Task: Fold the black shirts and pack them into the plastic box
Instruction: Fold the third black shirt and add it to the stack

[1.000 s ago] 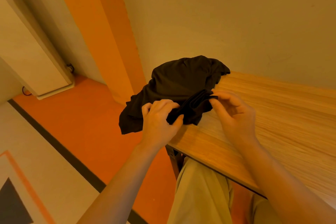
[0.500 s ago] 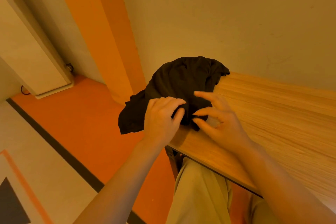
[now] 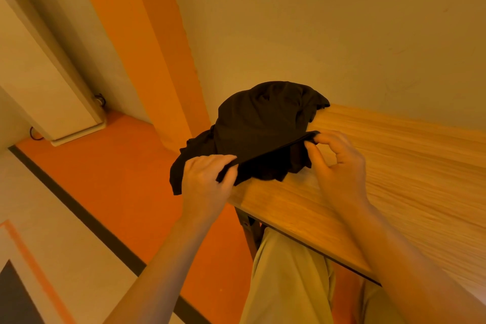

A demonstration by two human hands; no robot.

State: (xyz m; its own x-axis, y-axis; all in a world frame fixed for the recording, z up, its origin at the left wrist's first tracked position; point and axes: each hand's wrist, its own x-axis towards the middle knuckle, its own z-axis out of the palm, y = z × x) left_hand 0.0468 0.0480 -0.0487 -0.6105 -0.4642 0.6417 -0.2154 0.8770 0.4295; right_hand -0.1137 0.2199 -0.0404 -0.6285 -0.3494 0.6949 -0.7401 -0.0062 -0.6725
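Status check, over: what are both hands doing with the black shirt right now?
Left hand grips the black shirt hem; right hand pinches the same edge. Shirt bunched at the wooden table corner, unfolded. Plastic box not in view. Nothing blocking.

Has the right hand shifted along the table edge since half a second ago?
Yes. The right hand moved right and farther from the table corner, now pinching the black shirt edge.
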